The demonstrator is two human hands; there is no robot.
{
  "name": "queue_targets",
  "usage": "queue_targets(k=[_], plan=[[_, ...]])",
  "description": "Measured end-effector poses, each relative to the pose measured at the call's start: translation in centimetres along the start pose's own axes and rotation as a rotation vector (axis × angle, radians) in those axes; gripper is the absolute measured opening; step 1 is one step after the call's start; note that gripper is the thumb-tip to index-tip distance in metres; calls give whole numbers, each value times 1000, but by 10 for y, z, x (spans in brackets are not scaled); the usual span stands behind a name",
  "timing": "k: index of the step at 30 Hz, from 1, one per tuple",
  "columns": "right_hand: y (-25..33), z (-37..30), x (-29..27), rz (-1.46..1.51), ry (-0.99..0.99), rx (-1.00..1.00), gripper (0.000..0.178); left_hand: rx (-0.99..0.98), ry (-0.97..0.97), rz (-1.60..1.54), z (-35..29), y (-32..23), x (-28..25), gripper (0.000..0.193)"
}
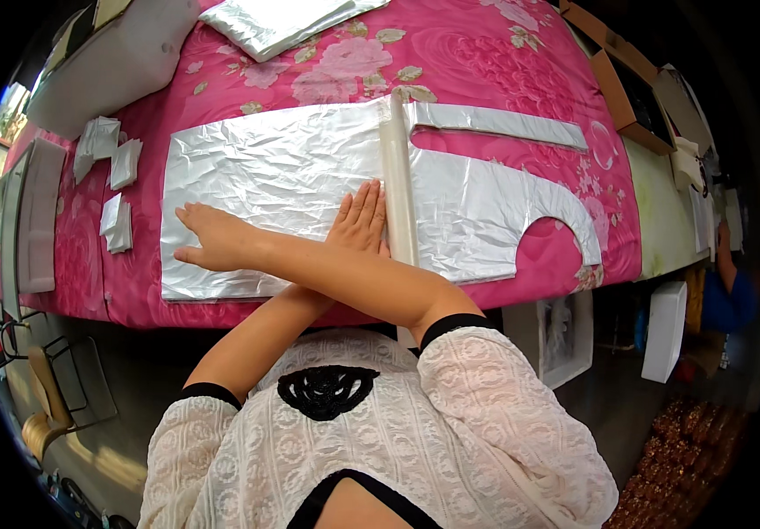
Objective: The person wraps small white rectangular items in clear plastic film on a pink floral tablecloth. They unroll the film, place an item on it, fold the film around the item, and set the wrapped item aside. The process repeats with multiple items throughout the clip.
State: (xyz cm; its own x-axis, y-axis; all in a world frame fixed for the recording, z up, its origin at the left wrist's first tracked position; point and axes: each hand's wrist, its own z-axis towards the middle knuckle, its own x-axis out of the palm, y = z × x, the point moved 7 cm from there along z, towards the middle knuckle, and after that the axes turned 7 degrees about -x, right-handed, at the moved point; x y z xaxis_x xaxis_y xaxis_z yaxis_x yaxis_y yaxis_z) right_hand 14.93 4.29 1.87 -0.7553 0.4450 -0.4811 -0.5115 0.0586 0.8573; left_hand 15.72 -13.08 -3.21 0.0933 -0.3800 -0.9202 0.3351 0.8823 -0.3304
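Note:
A silvery-white plastic sheet [274, 176] lies on the pink flowered cloth. Its right part [477, 207] has a curved cutout, and a narrow strap-like strip runs along the far side, like a disposable apron. Across the sheet lies a long pale translucent bar [396, 176], pointing away from me. My forearms cross, the right over the left. My left hand [360, 222] rests flat on the sheet beside the bar, fingers stretched out. Near the sheet's left edge, my right hand [214, 238] is open over the wrinkled plastic, thumb apart and holding nothing.
Small folded silvery packets [118, 220] lie on the cloth at the left. Another folded silvery sheet [283, 22] is at the far side. A white foam box [115, 70] stands far left, a cardboard box [631, 101] far right. Another person's arm [726, 257] shows at the right.

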Motion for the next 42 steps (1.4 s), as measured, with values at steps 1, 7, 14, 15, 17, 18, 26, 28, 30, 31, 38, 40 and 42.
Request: queue_targets(k=[1,7,14,15,17,18,26,28,30,31,38,40,42], plan=[[13,-16,-9,-12,-32,-109,64,-1,-7,4,-2,2,0,66],[13,-177,-128,-539,-363,-285,37,-4,-66,-224,-1,-1,-15,67],[-20,-253,-148,-726,-72,-161,46,-15,-5,-276,-3,-1,-30,74],[-21,-243,-143,-699,-71,-198,46,-19,-44,-379,-7,6,-39,75],[-19,-218,-126,-646,-73,-200,45,-19,-114,-595,-17,26,-57,77],[-16,-195,-110,-615,-64,-175,43,-83,-137,-647,-26,44,-68,77],[81,-77,-8,68,135,-518,25,-648,-703,-1051,-165,210,-173,52],[60,-66,-33,-54,-92,-465,27,-726,-654,-983,-205,212,-175,52],[35,-51,-43,-360,-136,-471,36,-779,-542,-895,-238,204,-169,51],[16,-43,-37,-469,-40,-421,42,-812,-524,-909,-247,195,-166,50],[-2,30,37,-608,79,-542,52,-1015,-299,-586,-257,158,-144,50],[4,54,58,-582,36,-440,52,-955,-196,-120,-248,148,-149,65],[9,67,72,-592,-124,-346,50,-1078,-118,-60,-250,157,-151,72]])
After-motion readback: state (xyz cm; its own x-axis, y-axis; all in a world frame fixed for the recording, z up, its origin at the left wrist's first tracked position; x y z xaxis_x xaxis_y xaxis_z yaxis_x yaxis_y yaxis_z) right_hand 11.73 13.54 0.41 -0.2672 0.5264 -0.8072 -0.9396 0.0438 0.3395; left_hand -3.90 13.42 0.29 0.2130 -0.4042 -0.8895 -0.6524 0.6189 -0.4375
